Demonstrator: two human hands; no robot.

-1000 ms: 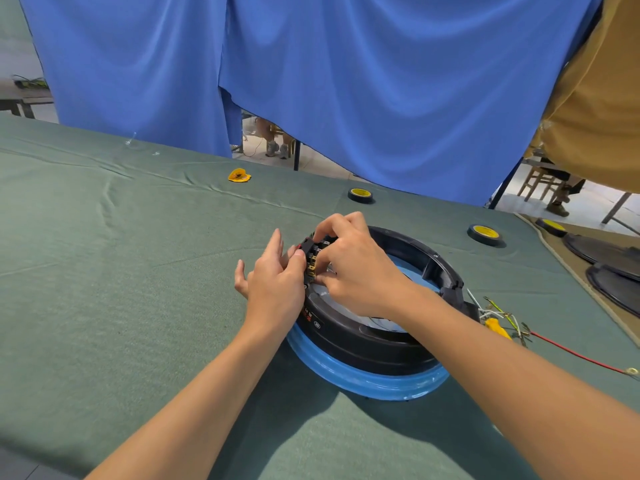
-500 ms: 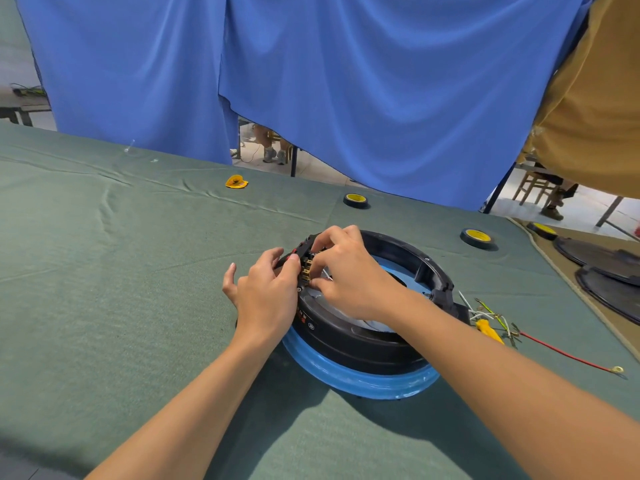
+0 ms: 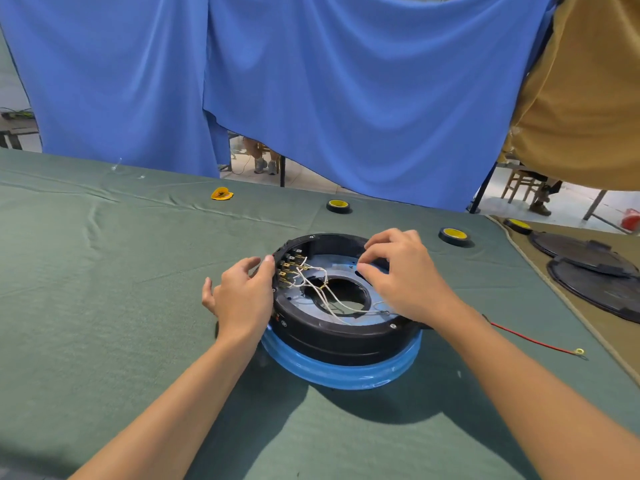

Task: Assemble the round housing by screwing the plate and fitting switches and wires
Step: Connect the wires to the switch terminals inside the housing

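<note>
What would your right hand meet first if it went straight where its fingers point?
Right hand points left across the round housing: probably the white wires first, though depth is unclear.

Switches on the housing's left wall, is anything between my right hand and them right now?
Only the loose white wires: they run from the switches across the blue plate and over its centre hole, in the path from the right hand. The left hand rests outside the housing wall, not in the way.
</note>
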